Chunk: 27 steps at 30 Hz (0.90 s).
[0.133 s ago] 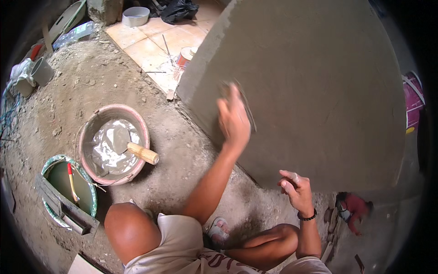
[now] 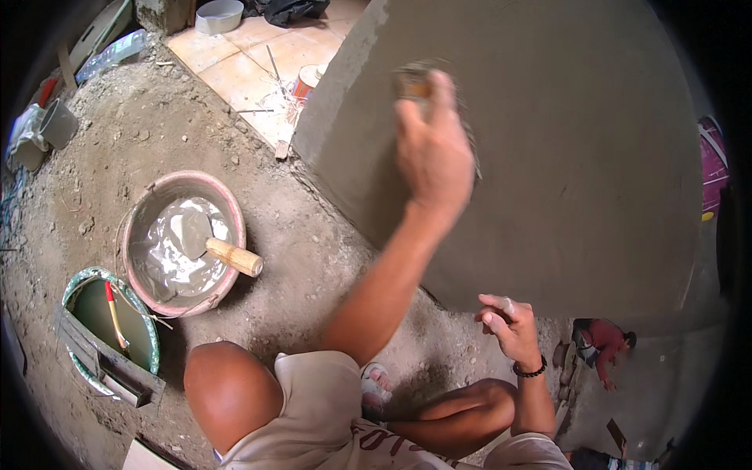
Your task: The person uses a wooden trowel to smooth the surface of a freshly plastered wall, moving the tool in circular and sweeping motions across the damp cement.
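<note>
Up on the grey plastered wall, my left hand grips a plastering float and presses it to the surface. The float is blurred by motion, and the hand covers most of it. My right hand, with a dark beaded bracelet at the wrist, hangs near the wall's lower edge. Its fingers are loosely bent and apart, with nothing between them.
At left stands a bucket of wet grey mix with a wooden-handled tool in it. Beside it, a green-rimmed tub holds a red-handled brush and carries a flat metal trowel. Another person is at lower right.
My left hand has slid the float upward and somewhat to the right across the wall. My right hand has stayed almost where it was.
</note>
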Each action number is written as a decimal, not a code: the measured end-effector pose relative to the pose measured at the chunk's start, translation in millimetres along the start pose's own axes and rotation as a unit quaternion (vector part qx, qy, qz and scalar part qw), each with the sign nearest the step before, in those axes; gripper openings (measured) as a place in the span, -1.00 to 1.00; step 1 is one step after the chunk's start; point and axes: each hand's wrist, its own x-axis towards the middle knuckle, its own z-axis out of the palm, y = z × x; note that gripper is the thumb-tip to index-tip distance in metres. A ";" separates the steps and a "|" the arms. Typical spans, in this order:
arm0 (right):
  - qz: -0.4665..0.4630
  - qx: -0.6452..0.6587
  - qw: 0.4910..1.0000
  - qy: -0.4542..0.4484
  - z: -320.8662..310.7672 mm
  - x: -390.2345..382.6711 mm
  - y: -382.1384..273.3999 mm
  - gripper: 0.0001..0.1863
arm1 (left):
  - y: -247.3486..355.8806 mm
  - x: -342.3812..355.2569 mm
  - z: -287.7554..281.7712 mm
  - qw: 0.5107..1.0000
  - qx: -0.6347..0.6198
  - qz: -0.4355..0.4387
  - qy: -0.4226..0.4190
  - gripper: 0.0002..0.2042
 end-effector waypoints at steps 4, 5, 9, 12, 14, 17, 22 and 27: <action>0.014 -0.074 0.997 0.024 3.6 11.5 -2.9 -0.72 | -46.1 -91.7 12.4 0.998 0.023 0.054 -0.035 -0.46; 0.006 -0.054 0.998 0.014 4.8 13.2 -5.3 -0.72 | -48.8 -91.8 3.7 0.997 0.019 0.058 -0.039 -0.46; -0.003 0.022 1.000 -0.011 11.4 8.1 -18.1 -0.72 | -34.4 -35.8 -2.6 0.996 -0.075 -0.048 -0.005 -0.48; -0.009 -0.001 1.000 -0.015 6.9 0.5 -10.3 -0.71 | 15.0 -23.5 2.8 0.999 -0.015 0.030 -0.009 -0.48; -0.010 -0.039 0.999 -0.001 3.7 2.5 -4.6 -0.71 | 0.8 -89.7 10.7 0.994 0.038 0.084 -0.055 -0.48; -0.005 -0.054 0.998 0.019 3.5 7.4 -10.9 -0.71 | -49.5 -146.6 24.2 0.995 0.038 0.080 -0.048 -0.48; 0.023 0.025 0.999 -0.013 -2.2 -21.2 -10.6 -0.71 | -41.8 -65.8 4.5 0.998 -0.031 -0.047 -0.017 -0.47; 0.053 0.039 0.998 0.002 -8.4 -25.7 3.3 -0.70 | -30.8 -139.5 22.9 0.993 0.046 0.071 -0.082 -0.43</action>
